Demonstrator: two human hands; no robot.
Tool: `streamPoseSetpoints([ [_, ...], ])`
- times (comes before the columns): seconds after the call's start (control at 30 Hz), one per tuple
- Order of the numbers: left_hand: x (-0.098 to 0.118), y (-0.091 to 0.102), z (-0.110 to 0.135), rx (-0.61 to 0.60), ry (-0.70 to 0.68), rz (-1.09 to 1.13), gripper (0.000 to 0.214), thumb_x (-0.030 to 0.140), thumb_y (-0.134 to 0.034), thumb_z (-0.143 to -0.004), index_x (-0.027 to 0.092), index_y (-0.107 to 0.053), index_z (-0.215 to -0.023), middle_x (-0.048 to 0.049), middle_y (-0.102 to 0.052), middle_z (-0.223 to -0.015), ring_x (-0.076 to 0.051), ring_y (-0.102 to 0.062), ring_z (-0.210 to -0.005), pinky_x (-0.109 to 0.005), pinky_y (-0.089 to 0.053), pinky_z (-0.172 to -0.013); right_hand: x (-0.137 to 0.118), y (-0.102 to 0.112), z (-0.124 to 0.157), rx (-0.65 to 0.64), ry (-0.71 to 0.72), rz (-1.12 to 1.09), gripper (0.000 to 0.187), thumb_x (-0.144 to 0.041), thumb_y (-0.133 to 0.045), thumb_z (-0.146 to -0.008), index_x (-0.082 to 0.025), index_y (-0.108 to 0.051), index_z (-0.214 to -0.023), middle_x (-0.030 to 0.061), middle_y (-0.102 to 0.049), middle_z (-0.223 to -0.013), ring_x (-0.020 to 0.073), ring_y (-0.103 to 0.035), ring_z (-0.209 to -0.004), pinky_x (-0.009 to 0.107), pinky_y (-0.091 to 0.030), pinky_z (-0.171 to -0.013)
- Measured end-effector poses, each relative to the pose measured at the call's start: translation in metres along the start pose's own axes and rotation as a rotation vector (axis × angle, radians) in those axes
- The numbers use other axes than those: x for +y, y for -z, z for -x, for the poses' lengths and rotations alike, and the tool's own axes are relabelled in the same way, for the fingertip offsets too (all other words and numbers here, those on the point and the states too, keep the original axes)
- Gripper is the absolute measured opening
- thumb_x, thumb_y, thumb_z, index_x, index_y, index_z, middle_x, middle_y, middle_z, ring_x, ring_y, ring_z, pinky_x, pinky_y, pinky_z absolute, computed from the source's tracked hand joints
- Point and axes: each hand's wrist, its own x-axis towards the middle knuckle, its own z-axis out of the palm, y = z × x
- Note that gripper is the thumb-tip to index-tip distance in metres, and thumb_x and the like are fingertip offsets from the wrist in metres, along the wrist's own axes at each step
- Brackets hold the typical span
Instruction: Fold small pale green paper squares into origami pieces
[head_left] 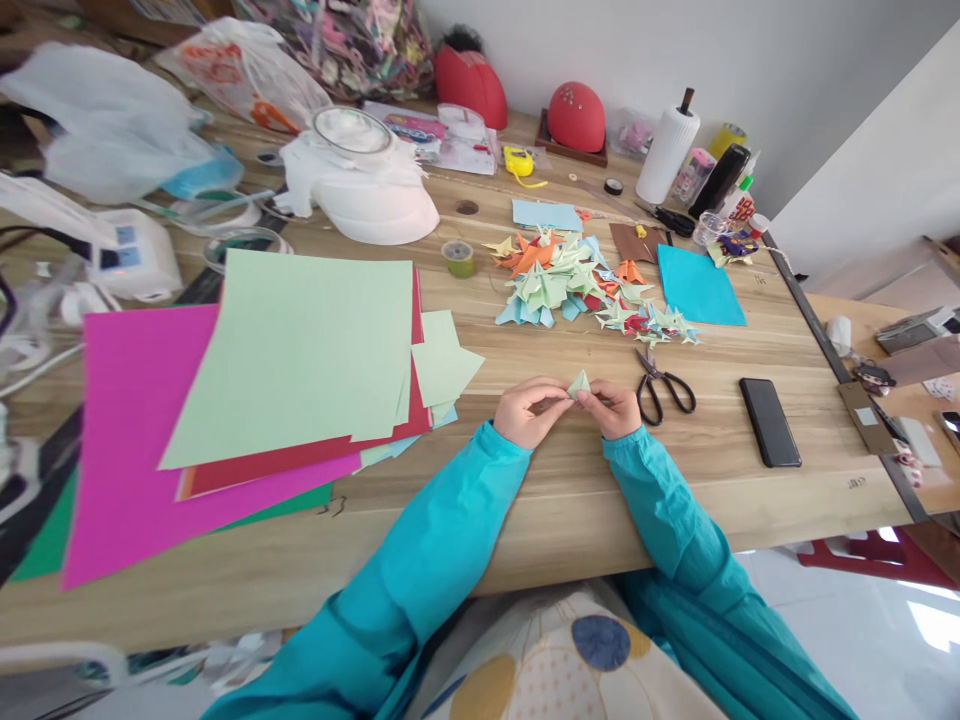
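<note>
Both hands meet over the wooden table, pinching a small folded piece of pale green paper. My left hand grips its left side with curled fingers. My right hand pinches its right side. Both arms wear teal sleeves. A heap of folded paper shapes in green, orange, blue and red lies just beyond the hands. Black-handled scissors lie right of my right hand.
A stack of large paper sheets, pale green over red, magenta and green, lies at the left. A black phone rests at the right, near a teal sheet. Plastic bags, a white bowl-topped object, a paper roll and red domes crowd the far edge.
</note>
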Motion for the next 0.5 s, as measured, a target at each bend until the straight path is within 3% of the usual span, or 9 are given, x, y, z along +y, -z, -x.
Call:
streamPoseSetpoints([
  [0.23, -0.0019, -0.0041, 0.0007, 0.035, 0.316, 0.222, 0.02, 0.032, -0.067, -0.064, 0.015, -0.058, -0.068, -0.0003, -0.062, -0.064, -0.011, -0.058, -0.05, -0.021, -0.051, -0.046, -0.0022, -0.0003, 0.0001, -0.023, -0.023, 0.025, 0.026, -0.041, -0.06, -0.071, -0.016, -0.064, -0.064, 0.0017, -0.06, -0.059, 0.0113, -0.054, -0.056, 0.023, -0.044, -0.054],
  [0.5, 0.0047, -0.001, -0.0042, 0.051, 0.379, 0.301, 0.026, 0.03, -0.072, -0.059, 0.012, -0.06, -0.073, -0.0032, -0.064, -0.065, -0.009, -0.056, -0.043, -0.019, -0.048, -0.039, -0.0024, -0.0007, 0.0019, -0.084, -0.133, 0.035, 0.03, -0.044, -0.065, -0.065, -0.015, -0.064, -0.063, 0.0032, -0.064, -0.059, 0.0139, -0.058, -0.056, 0.025, -0.047, -0.055],
])
